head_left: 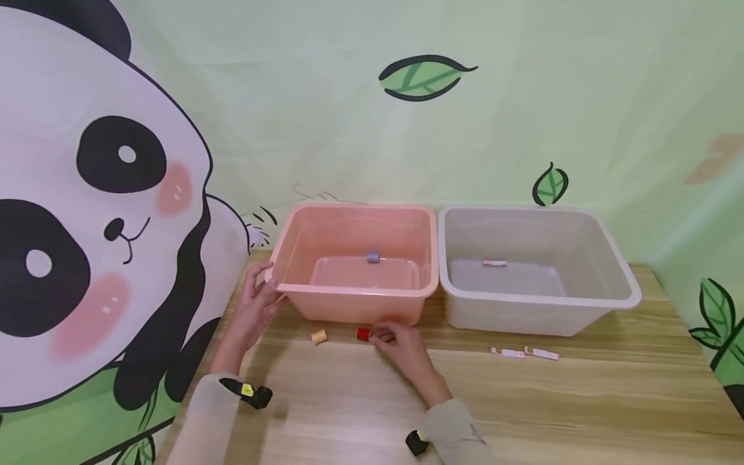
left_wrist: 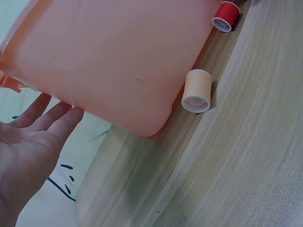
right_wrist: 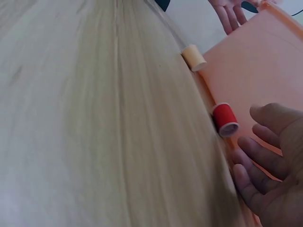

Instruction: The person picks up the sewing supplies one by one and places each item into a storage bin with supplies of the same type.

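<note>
My left hand (head_left: 254, 314) is at the near left corner of a pink plastic bin (head_left: 354, 290), its fairly straight fingers touching the side just under the rim. Beside a spool of red thread (head_left: 363, 334) is my right hand (head_left: 403, 349); in the right wrist view its fingers are loosely bent around nothing, fingertips close to the spool. A spool of pale orange thread (left_wrist: 197, 90) lies to the left of the red one, both on the table along the bin's front. Inside the pink bin lies a blue-grey spool (head_left: 372, 258).
A light grey bin (head_left: 537, 300) stands right of the pink one, with a small pink-and-white item (head_left: 495, 263) inside. Two similar small pink-and-white items (head_left: 525, 353) lie before it on the wooden table (head_left: 325, 407). A printed panda cloth (head_left: 325, 142) hangs behind.
</note>
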`<state>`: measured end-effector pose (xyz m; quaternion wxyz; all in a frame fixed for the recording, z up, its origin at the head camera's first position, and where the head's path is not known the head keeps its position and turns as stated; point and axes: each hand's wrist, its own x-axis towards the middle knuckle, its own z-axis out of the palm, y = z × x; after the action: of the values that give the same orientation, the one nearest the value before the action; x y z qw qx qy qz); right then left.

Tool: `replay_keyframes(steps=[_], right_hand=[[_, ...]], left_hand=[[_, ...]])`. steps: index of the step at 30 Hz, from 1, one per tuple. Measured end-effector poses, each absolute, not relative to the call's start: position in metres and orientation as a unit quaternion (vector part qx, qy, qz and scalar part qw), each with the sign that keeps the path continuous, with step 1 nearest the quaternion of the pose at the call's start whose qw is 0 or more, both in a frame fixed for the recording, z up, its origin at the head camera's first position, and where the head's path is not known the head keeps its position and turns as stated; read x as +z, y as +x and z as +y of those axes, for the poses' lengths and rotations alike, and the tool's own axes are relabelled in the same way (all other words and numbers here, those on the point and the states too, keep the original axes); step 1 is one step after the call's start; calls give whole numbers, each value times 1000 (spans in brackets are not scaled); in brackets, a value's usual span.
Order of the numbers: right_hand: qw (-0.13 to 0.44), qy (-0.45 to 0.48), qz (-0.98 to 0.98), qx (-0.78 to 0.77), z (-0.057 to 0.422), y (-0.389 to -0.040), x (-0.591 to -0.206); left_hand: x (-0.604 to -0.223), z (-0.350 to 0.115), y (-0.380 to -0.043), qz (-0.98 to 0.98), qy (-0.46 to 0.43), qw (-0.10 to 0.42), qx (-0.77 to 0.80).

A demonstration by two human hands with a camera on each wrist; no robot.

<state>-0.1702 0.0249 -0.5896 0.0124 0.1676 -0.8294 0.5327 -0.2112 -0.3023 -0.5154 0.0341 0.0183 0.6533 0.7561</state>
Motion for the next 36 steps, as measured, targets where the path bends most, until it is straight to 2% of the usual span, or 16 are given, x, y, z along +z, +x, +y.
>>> replay_keyframes(steps=[10,20,36], right_hand=[[49,139,-840,522,13,-169,-600],[62,109,-861,493,2,-172,-604],[72,127,-864,482,6,-172,-603]], left_hand=[[-516,-299,-211,650,10,31,759],[-515,-298,-211,639,14,28,768],[-515,-296,-210,641,7,24,767]])
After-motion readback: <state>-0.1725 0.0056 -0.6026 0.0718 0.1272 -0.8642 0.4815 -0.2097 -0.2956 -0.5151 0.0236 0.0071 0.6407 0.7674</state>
